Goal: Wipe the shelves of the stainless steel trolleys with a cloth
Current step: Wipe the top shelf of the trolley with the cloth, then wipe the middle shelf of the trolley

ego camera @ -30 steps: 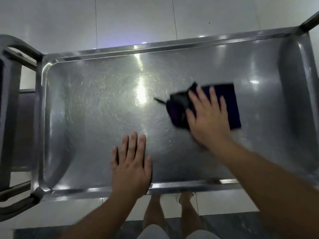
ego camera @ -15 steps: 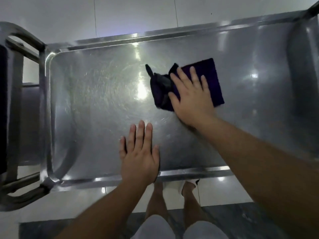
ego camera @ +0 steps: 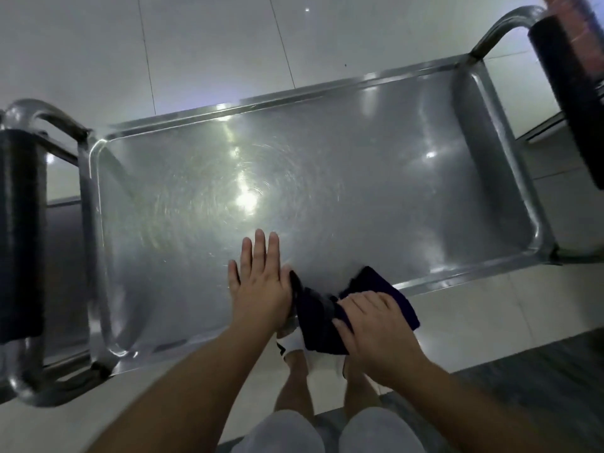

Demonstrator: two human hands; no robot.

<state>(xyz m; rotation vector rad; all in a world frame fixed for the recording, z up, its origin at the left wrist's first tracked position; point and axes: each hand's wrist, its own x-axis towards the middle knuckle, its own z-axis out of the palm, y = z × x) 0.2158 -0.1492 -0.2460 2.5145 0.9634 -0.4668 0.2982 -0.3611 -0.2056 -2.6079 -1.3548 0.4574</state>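
At shelf (ego camera: 327, 191) edge, cloth (ego camera: 318, 325) under right fingers (ego camera: 369, 304)

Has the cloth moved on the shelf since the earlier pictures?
Yes. The cloth came from mid-shelf to the shelf's near rim, now overhanging it, beside the left hand.
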